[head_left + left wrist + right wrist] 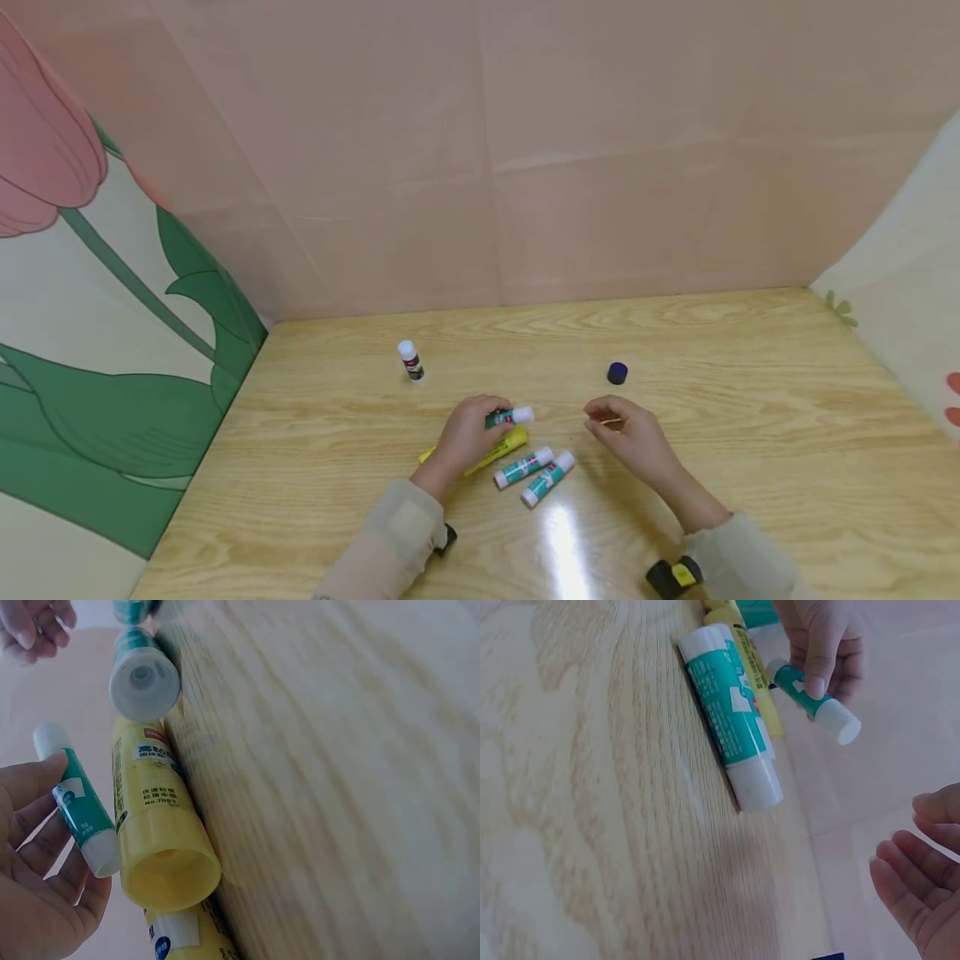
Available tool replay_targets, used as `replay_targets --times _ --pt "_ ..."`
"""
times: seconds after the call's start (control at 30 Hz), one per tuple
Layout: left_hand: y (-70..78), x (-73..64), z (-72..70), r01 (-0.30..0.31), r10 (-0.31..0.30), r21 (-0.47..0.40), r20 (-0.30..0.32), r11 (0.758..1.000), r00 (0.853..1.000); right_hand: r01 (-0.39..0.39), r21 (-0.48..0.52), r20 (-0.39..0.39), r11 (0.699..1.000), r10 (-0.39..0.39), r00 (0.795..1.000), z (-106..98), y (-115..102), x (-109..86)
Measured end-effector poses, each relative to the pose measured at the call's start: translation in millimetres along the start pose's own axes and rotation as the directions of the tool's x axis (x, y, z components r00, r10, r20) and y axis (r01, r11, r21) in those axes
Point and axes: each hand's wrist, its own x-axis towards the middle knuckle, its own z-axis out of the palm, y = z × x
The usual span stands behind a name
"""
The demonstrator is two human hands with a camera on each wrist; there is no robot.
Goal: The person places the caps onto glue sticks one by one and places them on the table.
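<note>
My left hand (467,433) pinches a green glue stick with a white cap (521,416) between thumb and fingers, above the table. In the left wrist view this glue stick (81,802) is tilted, its white cap at the upper end. My right hand (630,433) hovers to the right with loosely bent fingers and holds nothing; the right wrist view shows its fingers (907,889) apart. Under the left hand lie two yellow glue sticks (161,817). Between the hands, two more green glue sticks (523,468) lie side by side on the wood.
A small white-capped bottle or stick with a dark label (411,362) is at the back left. A dark blue round cap or lid (617,373) sits behind the right hand. The wooden table (750,375) meets a pinkish backdrop (495,167) at its far edge.
</note>
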Motion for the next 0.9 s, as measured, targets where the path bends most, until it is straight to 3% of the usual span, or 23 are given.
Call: replay_targets --times 0.5,0.9 --pt "1.2 5.8 1.0 0.026 -0.027 0.034 0.023 0.999 0.999 0.010 -0.035 0.005 0.999 -0.010 1.000 -2.9 8.5 6.8" --pt "1.7 9.8 3.0 -0.032 0.032 0.054 0.009 0.998 0.999 0.018 -0.045 -0.012 0.999 -0.019 1.000 -5.1 24.1 16.5"
